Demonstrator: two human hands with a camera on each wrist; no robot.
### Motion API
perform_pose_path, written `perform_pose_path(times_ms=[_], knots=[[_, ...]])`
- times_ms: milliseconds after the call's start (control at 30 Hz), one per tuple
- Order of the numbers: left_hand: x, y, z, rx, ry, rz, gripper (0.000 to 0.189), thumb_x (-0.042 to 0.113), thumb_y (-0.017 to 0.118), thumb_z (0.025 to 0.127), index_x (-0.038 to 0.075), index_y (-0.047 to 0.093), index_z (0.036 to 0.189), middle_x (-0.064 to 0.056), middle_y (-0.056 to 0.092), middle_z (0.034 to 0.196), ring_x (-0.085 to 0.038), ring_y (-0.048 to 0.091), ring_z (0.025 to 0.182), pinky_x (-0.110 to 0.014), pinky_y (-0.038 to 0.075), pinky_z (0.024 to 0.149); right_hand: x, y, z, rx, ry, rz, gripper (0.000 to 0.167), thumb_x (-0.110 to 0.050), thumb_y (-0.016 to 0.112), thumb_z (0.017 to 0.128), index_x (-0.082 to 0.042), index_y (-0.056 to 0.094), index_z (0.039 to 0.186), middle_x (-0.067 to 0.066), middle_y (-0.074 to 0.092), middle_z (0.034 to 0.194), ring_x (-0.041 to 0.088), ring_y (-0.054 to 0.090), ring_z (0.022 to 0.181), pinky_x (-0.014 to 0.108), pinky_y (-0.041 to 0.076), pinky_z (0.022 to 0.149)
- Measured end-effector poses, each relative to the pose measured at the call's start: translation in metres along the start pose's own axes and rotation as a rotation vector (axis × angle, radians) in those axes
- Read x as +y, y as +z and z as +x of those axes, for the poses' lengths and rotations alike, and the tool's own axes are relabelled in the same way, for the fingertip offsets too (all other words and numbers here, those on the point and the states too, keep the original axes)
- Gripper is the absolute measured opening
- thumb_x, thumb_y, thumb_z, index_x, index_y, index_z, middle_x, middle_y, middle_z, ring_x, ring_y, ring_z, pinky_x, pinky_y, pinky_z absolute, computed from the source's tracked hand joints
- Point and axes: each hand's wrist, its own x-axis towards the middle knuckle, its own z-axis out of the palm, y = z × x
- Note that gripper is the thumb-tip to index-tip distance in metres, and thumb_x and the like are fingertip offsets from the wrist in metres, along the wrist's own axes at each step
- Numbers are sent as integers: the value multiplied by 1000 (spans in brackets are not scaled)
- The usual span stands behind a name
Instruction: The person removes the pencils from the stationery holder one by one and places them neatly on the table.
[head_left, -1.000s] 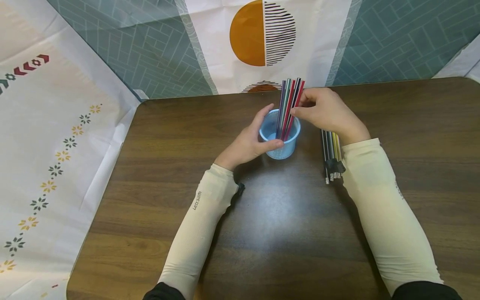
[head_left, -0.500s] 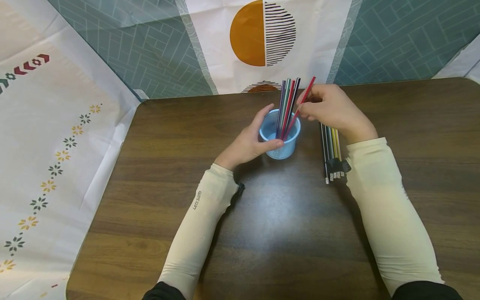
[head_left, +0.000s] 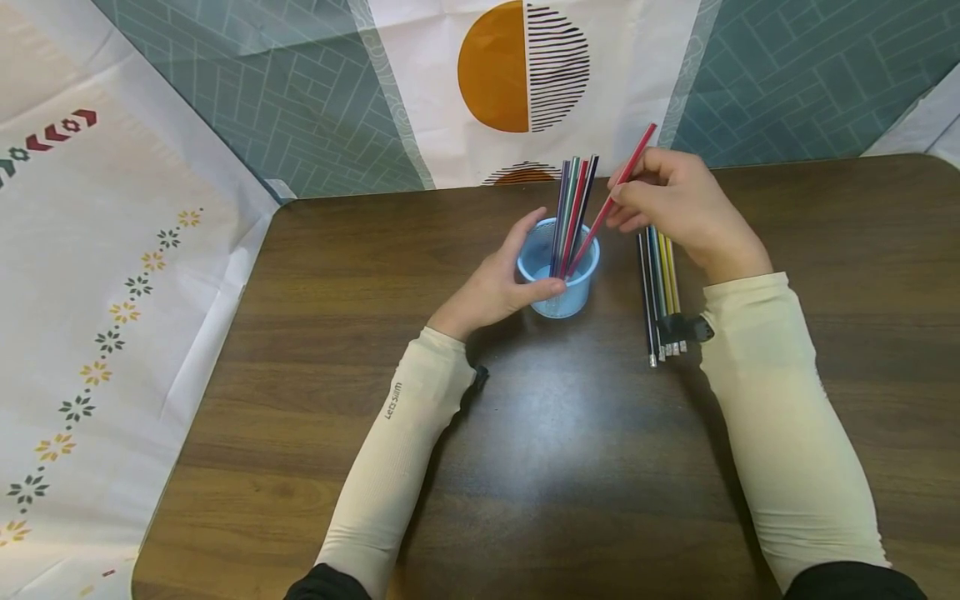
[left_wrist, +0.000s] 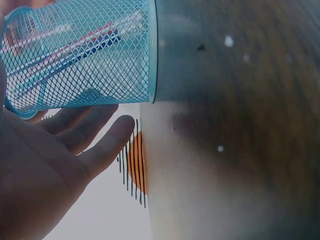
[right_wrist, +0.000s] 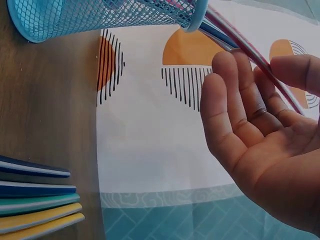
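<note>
A light-blue mesh pencil cup [head_left: 558,296] stands upright on the table with several striped pencils [head_left: 572,208] leaning in it. My left hand [head_left: 495,287] holds the cup from its left side, thumb across the near rim; in the left wrist view its fingers [left_wrist: 107,145] reach along the mesh wall. My right hand [head_left: 686,208] pinches a red pencil [head_left: 626,171] between thumb and fingers. That pencil slants up and right, its lower end still inside the cup. In the right wrist view the thumb [right_wrist: 297,70] presses on the red pencil.
A row of loose pencils [head_left: 660,292], dark, blue-green and yellow, lies on the wooden table [head_left: 315,400] right of the cup, partly under my right wrist. A patterned cloth [head_left: 540,83] hangs behind the table's far edge.
My right hand has separated the red pencil from the bunch and drawn it up and to the right. The left hand and the cup have stayed put.
</note>
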Motion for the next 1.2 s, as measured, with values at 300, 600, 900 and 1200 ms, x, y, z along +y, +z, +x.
perform_pose_path(times_ms=[300, 600, 900, 1200], knots=[[1, 1, 0, 8, -6, 24, 97, 45, 77, 88, 32, 14, 161, -5, 40, 151, -24, 48, 128, -44, 49, 98, 10, 2, 6, -17, 61, 198, 12, -6, 59, 98, 3, 60, 106, 12, 70, 87, 22, 72, 72, 29, 59, 70], [3, 1, 0, 2, -3, 14, 99, 44, 78, 87, 30, 13, 161, -6, 40, 151, -23, 48, 128, -42, 49, 98, 22, 0, 9, -47, 125, 400, 9, -4, 61, 98, 3, 60, 104, 15, 71, 86, 25, 73, 73, 32, 60, 70], [3, 1, 0, 6, -12, 5, 99, 45, 78, 87, 32, 14, 161, -6, 40, 151, -23, 48, 127, -42, 49, 97, 32, 1, 14, -62, 172, 487, 4, -2, 60, 98, 0, 63, 98, 14, 72, 84, 24, 73, 72, 33, 60, 70], [2, 1, 0, 9, -8, 9, 100, 45, 78, 86, 29, 14, 161, -6, 40, 151, -24, 48, 128, -43, 50, 96, 38, -1, 16, -78, 176, 527, 5, -2, 61, 98, 1, 65, 97, 15, 73, 85, 26, 74, 73, 36, 60, 72]])
